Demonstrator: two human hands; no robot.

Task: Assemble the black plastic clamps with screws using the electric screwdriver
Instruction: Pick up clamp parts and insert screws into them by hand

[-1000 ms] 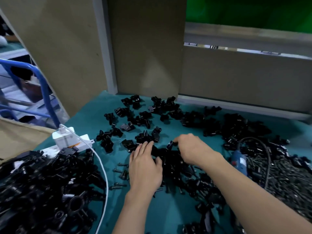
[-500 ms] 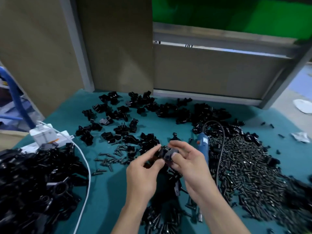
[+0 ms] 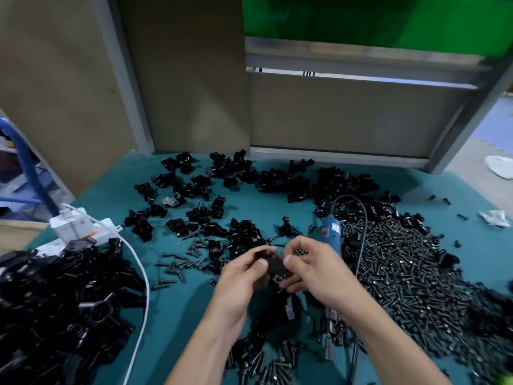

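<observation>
A small black plastic clamp piece point(image 3: 271, 263) is held up above the surface, in the middle of the view, between both hands. The left hand point(image 3: 244, 282) pinches its left side with curled fingers and thumb; the right hand point(image 3: 313, 273) grips its right side the same way, fingers bent over the top. The piece is blurred, so its exact shape cannot be made out.

Just behind the right hand lies the blue electric screwdriver point(image 3: 331, 232), its lower part hidden by that hand, with a black cord point(image 3: 362, 218) looping from its far end. To the right spreads a wide heap of dark metal screws point(image 3: 402, 270); a smaller scatter of screws point(image 3: 183, 259) lies left of the hands. Loose black clamp parts point(image 3: 222, 190) are strewn across the far half of the teal surface point(image 3: 172, 315). At the left edge sits a large pile of black plastic parts point(image 3: 55, 307), with a white cable point(image 3: 144, 276) curving along it from a white power adapter point(image 3: 73, 226). Brown board panels point(image 3: 188, 79) stand behind.
</observation>
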